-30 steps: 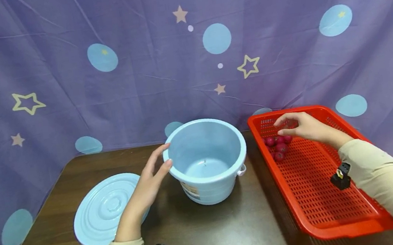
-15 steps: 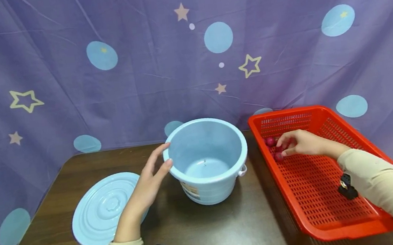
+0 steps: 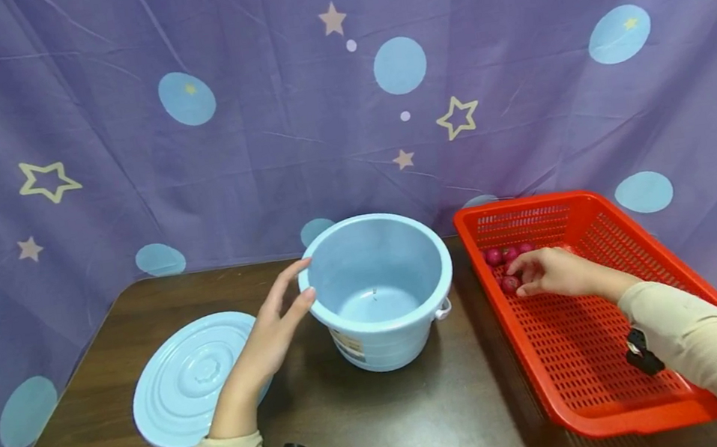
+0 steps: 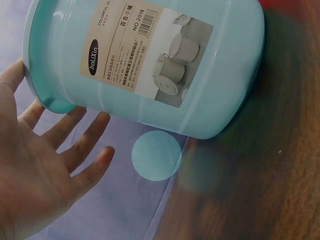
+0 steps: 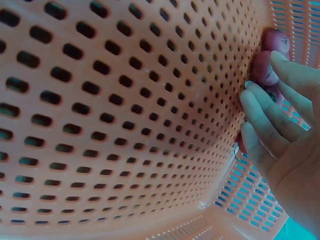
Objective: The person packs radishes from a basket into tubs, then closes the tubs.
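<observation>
At the left rim of the light-blue bucket, my left hand rests with its thumb and index finger touching the edge. In the left wrist view the fingers of that hand are spread and relaxed beside the labelled wall of the bucket. My right hand reaches into the red basket, thumb and fingers curved round a small dark-red onion-like ball. Fingers hide part of the cluster. In the right wrist view, the thumb touches a similar ball.
A light-blue lid lies flat on the brown table, left of the bucket. Several more dark-red balls sit in the basket's far left corner. A purple patterned curtain hangs behind the table.
My right hand has come down into the basket from above the balls, then shifted slightly toward the nearest one. The left hand stays at the bucket's rim.
</observation>
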`<control>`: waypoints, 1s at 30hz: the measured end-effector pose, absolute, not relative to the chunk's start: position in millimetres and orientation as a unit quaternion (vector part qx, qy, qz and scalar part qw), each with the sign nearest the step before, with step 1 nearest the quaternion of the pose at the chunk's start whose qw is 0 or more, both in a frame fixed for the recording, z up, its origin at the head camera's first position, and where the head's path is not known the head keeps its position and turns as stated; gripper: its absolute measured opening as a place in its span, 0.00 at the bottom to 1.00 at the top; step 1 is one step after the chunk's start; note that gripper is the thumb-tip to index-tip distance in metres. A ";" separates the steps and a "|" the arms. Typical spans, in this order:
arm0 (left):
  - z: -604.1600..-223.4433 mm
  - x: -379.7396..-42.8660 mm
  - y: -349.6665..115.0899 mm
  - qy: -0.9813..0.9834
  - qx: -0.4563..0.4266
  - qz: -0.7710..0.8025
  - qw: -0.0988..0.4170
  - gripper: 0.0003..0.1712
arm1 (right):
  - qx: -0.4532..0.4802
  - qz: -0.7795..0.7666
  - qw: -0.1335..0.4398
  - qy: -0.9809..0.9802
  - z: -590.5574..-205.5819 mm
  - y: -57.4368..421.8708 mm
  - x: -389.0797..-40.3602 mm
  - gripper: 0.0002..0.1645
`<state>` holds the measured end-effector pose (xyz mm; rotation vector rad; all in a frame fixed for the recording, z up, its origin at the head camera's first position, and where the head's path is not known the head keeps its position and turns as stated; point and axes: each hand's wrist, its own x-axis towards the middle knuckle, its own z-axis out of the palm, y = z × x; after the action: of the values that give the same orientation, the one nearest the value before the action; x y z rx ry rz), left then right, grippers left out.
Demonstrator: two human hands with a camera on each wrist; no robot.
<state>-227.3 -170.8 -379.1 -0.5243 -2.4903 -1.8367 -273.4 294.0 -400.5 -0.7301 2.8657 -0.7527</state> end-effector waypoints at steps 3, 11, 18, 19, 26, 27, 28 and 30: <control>-379.0 -227.0 -171.4 -0.794 -0.165 -0.585 0.002 0.28 | -0.241 -0.253 0.044 0.936 -402.8 291.1 -274.3 0.19; -377.8 -225.1 -172.6 -0.796 -0.167 -0.582 0.008 0.28 | -0.225 -0.233 0.030 0.946 -407.9 282.0 -276.4 0.17; -379.9 -226.7 -170.7 -0.794 -0.168 -0.584 0.004 0.28 | -0.209 -0.209 0.023 0.955 -408.3 285.1 -275.4 0.12; -379.8 -226.7 -170.5 -0.794 -0.168 -0.584 0.004 0.28 | -0.205 -0.210 0.024 0.956 -407.3 286.2 -275.1 0.12; -379.1 -227.1 -169.9 -0.796 -0.166 -0.583 0.004 0.28 | -0.201 -0.252 0.023 0.946 -390.6 292.4 -270.1 0.13; -379.1 -227.3 -170.0 -0.797 -0.166 -0.581 0.005 0.28 | -0.204 -0.260 0.021 0.944 -387.2 292.8 -269.0 0.13; -379.1 -227.4 -170.1 -0.798 -0.166 -0.580 0.006 0.28 | -0.207 -0.267 0.019 0.941 -384.1 293.3 -268.3 0.13; -379.2 -227.6 -170.3 -0.799 -0.167 -0.578 0.008 0.28 | -0.214 -0.280 0.015 0.936 -377.8 293.6 -266.4 0.13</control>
<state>-227.6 -170.3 -379.2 -0.5229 -2.4965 -1.8049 -266.4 293.6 -377.8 -0.6661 2.9117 -0.8726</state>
